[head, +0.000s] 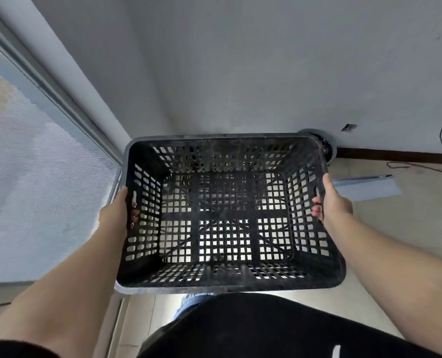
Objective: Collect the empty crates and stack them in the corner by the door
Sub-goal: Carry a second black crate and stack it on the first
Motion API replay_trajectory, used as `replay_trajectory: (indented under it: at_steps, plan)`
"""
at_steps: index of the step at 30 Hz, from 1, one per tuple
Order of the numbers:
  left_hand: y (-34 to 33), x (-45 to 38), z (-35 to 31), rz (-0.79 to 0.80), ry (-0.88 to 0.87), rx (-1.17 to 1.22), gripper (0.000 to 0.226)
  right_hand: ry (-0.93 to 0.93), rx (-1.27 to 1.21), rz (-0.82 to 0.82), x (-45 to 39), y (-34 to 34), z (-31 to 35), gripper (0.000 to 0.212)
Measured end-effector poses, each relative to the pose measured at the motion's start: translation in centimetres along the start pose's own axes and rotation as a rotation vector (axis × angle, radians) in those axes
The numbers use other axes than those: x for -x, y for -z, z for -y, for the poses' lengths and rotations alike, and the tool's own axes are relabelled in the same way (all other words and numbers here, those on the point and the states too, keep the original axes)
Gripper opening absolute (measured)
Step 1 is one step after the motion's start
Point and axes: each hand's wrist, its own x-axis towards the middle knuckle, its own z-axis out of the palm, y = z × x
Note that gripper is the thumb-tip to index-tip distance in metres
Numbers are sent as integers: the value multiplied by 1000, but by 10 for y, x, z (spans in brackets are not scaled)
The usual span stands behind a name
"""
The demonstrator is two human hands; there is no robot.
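An empty black plastic crate [227, 280] with lattice walls and floor is held level in front of my body, above the tiled floor in a room corner. My left hand [120, 210] grips its left wall, fingers hooked through the handle slot. My right hand [331, 202] grips the right wall the same way, fingertips showing inside. Through the crate's floor I see pale tiles and what looks like another lattice beneath; whether that is a second crate I cannot tell.
A glass sliding door with a grey frame [67, 104] runs along the left. White walls meet in the corner ahead. A round dark object [323, 143] sits behind the crate's far right corner. A flat pale panel [367, 187] and a thin cable [421, 167] lie on the floor at right.
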Motion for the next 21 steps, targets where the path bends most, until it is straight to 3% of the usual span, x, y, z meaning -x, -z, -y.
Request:
replay_trajectory:
  at_steps: [7,21]
  plan:
    - [-51,-65,-65,44,21,-47,44,-26,2,-51,-37,-60,46,66]
    - [-166,-171,-130,-18,104,-132,44,-107,23,22,-153,-162,113,56]
